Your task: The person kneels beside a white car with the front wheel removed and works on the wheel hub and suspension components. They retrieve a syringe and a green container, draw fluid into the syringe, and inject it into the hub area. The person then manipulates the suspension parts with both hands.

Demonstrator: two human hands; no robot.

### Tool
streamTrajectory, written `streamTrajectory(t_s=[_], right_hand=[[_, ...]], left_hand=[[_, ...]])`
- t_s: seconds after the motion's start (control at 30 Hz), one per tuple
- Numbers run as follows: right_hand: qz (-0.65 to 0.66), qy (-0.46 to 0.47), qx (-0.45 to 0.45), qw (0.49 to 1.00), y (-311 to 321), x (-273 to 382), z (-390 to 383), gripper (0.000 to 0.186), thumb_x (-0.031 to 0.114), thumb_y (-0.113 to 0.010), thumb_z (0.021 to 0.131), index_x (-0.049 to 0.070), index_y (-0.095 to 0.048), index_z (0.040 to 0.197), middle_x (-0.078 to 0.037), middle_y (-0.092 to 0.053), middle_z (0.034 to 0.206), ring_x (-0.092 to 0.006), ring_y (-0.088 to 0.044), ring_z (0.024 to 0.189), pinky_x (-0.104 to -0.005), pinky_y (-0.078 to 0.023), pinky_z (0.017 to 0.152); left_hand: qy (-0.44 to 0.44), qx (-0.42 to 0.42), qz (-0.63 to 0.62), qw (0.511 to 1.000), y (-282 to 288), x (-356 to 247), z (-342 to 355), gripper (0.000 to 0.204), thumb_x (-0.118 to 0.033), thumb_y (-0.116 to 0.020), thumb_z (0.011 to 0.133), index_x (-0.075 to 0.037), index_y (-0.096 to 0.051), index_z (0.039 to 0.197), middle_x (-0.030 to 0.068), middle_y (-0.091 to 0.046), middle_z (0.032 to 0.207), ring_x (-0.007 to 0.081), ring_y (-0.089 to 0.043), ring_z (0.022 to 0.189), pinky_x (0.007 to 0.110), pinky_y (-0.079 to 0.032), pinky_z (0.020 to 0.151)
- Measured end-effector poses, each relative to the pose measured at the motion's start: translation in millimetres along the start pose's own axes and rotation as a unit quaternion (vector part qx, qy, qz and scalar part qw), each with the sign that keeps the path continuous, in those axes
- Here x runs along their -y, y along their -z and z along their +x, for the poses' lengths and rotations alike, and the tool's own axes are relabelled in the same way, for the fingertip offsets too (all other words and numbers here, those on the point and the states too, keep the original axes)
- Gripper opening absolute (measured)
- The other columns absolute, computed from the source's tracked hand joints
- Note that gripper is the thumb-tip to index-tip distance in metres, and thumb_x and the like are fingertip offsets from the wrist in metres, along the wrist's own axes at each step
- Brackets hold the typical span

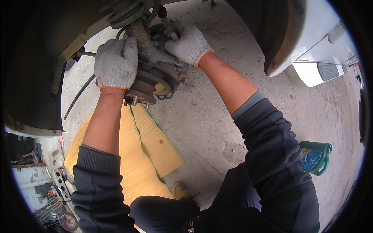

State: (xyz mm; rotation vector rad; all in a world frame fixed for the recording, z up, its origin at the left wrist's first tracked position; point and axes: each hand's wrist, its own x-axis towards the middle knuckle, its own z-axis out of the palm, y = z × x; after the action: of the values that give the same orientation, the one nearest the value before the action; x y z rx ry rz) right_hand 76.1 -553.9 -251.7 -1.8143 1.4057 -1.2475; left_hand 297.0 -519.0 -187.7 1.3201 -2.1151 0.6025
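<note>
My left hand [115,64], in a white knit glove with an orange cuff, is closed beside the strut, just above the brake disc [142,87]. Its fingertips curl away from view, so what they grip is hidden. A thin metal rod [88,53] runs behind this glove. Right of the rusty strut [138,35], my right hand [189,43], gloved alike, closes around a slim tan-and-white piece [171,30] whose kind I cannot make out. Wheel studs [135,101] stick out of the hub. Below my right wrist sits a round joint [181,66] on the knuckle.
Car body edges [285,42] curve around the wheel well. A yellow mat [116,155] with green edging lies on the concrete floor under the hub. At right stands a green jug [315,157]. A black hose [79,97] hangs at left; a wheeled jack-like thing [66,217] is lower left.
</note>
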Motion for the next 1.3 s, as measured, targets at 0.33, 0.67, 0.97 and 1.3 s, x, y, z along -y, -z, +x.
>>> streamTrajectory(t_s=[0.33,0.67,0.97,1.3], right_hand=[[0.03,0.001,-0.039,0.999,-1,0,-3,0.048,0.03,-0.08,0.079,0.004,-0.076,0.12,-0.025,-0.076,0.111,-0.0398,-0.074,0.103,-0.0445,-0.059,0.092],[0.036,-0.007,-0.047,0.998,-3,-8,-4,0.043,0.025,-0.075,0.08,0.003,-0.072,0.118,-0.024,-0.076,0.108,-0.0382,-0.075,0.101,-0.0434,-0.059,0.091],[0.081,-0.036,-0.033,0.996,4,-3,-1,0.041,0.022,-0.075,0.083,0.004,-0.075,0.121,-0.02,-0.076,0.105,-0.0264,-0.074,0.097,-0.0375,-0.057,0.09],[0.048,-0.013,-0.042,0.998,0,-2,-1,0.043,0.024,-0.074,0.08,0.005,-0.076,0.119,-0.022,-0.076,0.11,-0.0344,-0.074,0.102,-0.0406,-0.057,0.093]], left_hand=[[-0.02,-0.008,0.0,1.0,0,1,0,0.033,-0.03,-0.061,0.1,-0.003,-0.073,0.084,0.0184,-0.072,0.084,0.0417,-0.067,0.087,0.052,-0.051,0.084],[-0.002,-0.001,-0.008,1.0,1,-1,1,0.036,-0.031,-0.061,0.1,-0.003,-0.073,0.082,0.0196,-0.072,0.084,0.0422,-0.067,0.088,0.052,-0.051,0.085],[-0.003,-0.002,-0.011,1.0,0,0,1,0.035,-0.03,-0.061,0.1,-0.003,-0.073,0.081,0.0191,-0.071,0.083,0.0424,-0.067,0.086,0.052,-0.051,0.083],[-0.008,-0.009,-0.004,1.0,-1,0,0,0.034,-0.03,-0.062,0.1,-0.004,-0.072,0.081,0.0182,-0.071,0.083,0.0416,-0.066,0.086,0.052,-0.051,0.083]])
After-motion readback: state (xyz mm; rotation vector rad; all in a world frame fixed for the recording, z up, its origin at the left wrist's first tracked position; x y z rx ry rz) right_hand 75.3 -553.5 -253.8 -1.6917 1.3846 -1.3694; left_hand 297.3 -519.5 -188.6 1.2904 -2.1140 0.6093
